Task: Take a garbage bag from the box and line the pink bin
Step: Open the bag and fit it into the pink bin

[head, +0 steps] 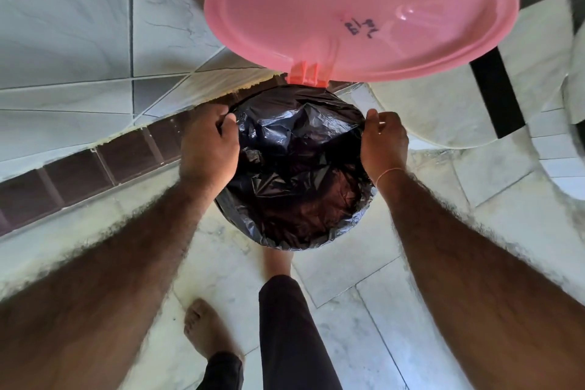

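Hands (209, 149) (384, 142), fingers curled on black bag (297, 174) edges (pink lid (361, 13) raised behind).

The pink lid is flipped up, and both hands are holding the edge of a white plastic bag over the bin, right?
Almost. The crinkly plastic garbage bag is black, not white, as the head view shows. The rest holds: the round pink plastic lid is flipped up, and the left hand and right hand each hold the bag's edge over the bin.
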